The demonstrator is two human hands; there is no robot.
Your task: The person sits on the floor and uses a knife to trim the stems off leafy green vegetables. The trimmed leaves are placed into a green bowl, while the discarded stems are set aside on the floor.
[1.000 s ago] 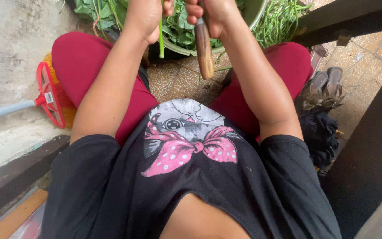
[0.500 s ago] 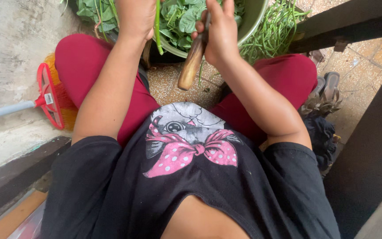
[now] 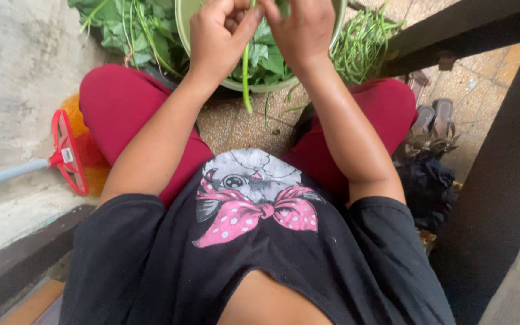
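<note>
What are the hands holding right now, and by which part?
Both hands, left hand and right hand, pinch the top end of a green stem, which hangs down in front of the bowl of leaves.

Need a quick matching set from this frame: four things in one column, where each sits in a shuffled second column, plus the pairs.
Things:
1. green stem
2. pale green bowl
3. red mop head
4. sandals

Places:
A. on the tiled floor beside the right knee
B. pinched by both hands, hanging down between them
C. by the wall, outside the left leg
D. in front of the knees, holding leaves

Pairs: 1-B, 2-D, 3-C, 4-A
</note>
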